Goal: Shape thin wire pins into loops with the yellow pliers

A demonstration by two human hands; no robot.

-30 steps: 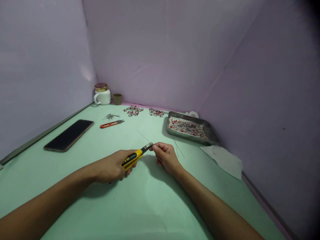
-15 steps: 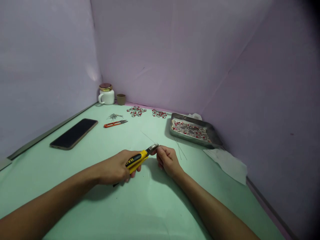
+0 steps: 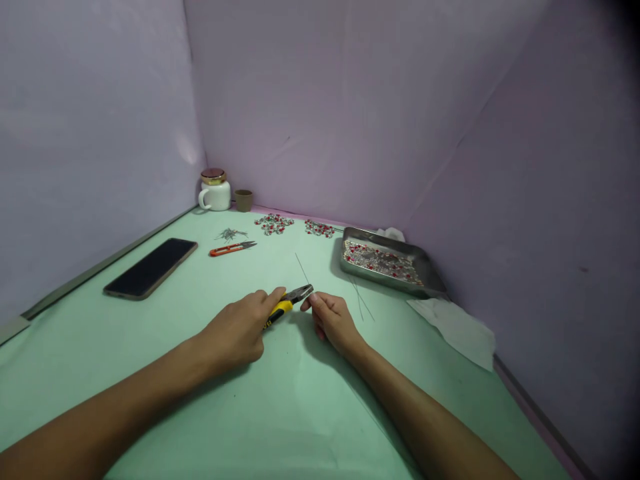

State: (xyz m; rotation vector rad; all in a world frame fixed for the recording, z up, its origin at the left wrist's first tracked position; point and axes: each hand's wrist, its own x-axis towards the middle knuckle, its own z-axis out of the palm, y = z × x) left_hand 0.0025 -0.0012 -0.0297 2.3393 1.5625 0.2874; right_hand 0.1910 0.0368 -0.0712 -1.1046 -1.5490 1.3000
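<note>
My left hand (image 3: 243,328) is closed round the yellow and black handles of a pair of pliers (image 3: 285,305). The metal jaws reach the fingertips of my right hand (image 3: 334,321), over the middle of the table. Thumb and forefinger of that hand pinch a thin wire (image 3: 302,269), whose straight end sticks up and away past the jaws. A faint line of wire also runs down beside my right forearm. Whether the jaws bite on the wire is too small to tell.
A metal tray (image 3: 385,283) of red and clear beads stands right, beside loose wires (image 3: 361,300) and white paper (image 3: 455,330). Behind lie beaded pieces (image 3: 274,224), orange thread snips (image 3: 233,249), wire scraps (image 3: 231,234), a phone (image 3: 151,268), a lidded mug (image 3: 216,195) and a small cup (image 3: 243,200).
The pliers have rolled over in my left hand, which now covers more of the handles. The wire's free end has swung to a steeper angle. My right hand has barely moved.
</note>
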